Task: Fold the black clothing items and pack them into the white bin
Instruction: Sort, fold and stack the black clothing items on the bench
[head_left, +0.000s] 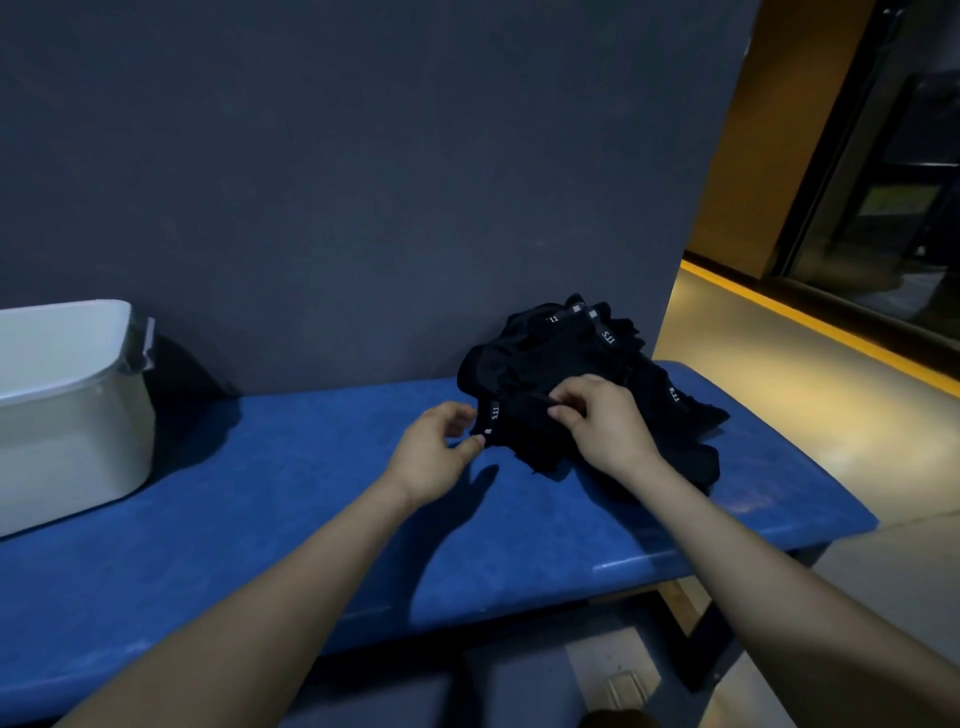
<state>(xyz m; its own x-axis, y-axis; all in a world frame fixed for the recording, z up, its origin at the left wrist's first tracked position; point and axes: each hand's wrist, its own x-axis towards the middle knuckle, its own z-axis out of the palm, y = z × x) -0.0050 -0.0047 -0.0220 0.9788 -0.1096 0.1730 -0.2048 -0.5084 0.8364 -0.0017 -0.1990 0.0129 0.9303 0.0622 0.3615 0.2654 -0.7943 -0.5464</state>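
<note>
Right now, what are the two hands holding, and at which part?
Both hold the top black garment of the pile. The left hand pinches its left edge by the white label; the right hand pinches a fold near the middle.

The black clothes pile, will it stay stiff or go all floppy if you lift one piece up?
Probably floppy: the black clothes pile lies crumpled with ragged, drooping edges on the blue bench. A piece likely weighs little, since the right hand pinches it with fingertips. Neighbouring pieces overlap, so they may drag along.
</note>
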